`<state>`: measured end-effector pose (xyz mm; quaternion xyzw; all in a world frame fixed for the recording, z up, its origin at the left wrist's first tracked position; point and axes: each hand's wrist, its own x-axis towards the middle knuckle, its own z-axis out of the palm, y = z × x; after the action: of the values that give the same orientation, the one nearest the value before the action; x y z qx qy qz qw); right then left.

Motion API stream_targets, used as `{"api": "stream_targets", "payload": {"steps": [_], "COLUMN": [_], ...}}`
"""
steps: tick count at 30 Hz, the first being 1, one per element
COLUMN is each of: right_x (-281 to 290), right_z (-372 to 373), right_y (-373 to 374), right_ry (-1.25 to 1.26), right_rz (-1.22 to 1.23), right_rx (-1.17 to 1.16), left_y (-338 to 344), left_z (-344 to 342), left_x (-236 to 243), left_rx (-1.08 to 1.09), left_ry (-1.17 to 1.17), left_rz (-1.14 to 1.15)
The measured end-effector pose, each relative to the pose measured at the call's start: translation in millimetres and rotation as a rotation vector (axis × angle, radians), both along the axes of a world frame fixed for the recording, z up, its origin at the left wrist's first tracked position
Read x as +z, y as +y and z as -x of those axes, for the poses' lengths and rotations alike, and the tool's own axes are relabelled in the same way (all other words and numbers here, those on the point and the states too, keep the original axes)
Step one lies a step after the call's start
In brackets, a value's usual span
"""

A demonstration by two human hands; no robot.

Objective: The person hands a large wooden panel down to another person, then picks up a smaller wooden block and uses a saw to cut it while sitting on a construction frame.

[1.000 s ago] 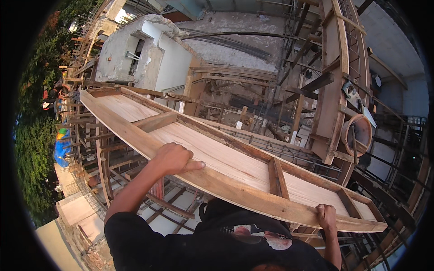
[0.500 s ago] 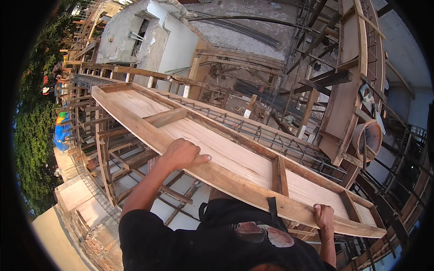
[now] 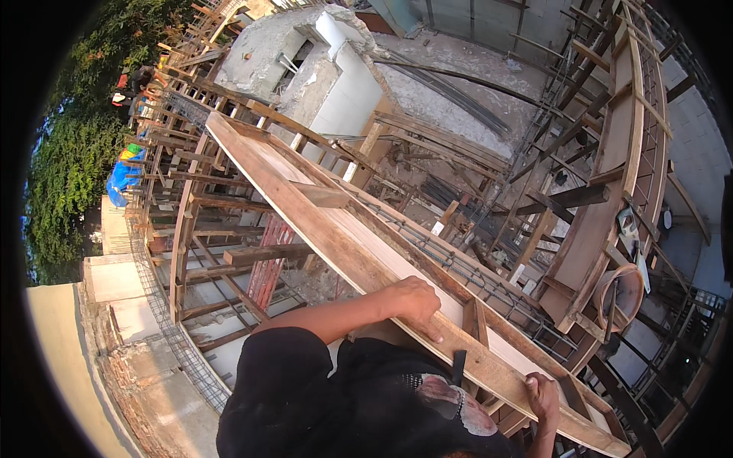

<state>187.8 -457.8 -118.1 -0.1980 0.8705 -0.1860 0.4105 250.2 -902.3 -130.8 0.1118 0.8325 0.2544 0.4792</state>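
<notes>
A long wooden formwork panel (image 3: 305, 221), a pale plywood sheet framed with timber battens and crosspieces, slants from upper left to lower right before my body. My left hand (image 3: 416, 304) is closed over its near batten around the middle, thumb on my side. Nearer the lower right end, my right hand (image 3: 544, 398) grips the same batten. The panel is tilted on edge, its framed face turned away from me. Just beyond it runs a steel rebar cage (image 3: 466, 267), partly hidden by the panel.
Another wooden beam form (image 3: 584, 248) stands at right, with a round bucket-like container (image 3: 620, 301) and a handsaw (image 3: 640, 269) at its near end. Timber scaffolding (image 3: 210, 202) spreads at left over a drop. People (image 3: 142, 79) are far left, near a blue tarp (image 3: 124, 179).
The panel has tipped more steeply on edge and swung, its lower right end now nearer me. My left hand has slid right along the batten, closer to my right hand.
</notes>
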Motion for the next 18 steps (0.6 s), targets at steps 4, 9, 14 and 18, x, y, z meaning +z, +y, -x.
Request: {"api": "stream_targets", "payload": {"steps": [4, 9, 14, 18], "right_x": [4, -5, -22, -41], "right_z": [-3, -1, 2, -5], "right_y": [97, 244, 272, 269], "right_ry": [0.273, 0.173, 0.113, 0.106], "right_rz": [-0.134, -0.28, -0.293, -0.266], "right_rx": [0.02, -0.109, -0.192, -0.183], "left_y": [0, 2, 1, -4], "left_z": [5, 7, 7, -4], "left_x": [12, 11, 12, 3], "left_rx": [0.032, 0.012, -0.008, -0.015], "left_ry": [-0.033, -0.06, -0.054, -0.024], "left_rz": [0.049, 0.041, 0.047, -0.006]}}
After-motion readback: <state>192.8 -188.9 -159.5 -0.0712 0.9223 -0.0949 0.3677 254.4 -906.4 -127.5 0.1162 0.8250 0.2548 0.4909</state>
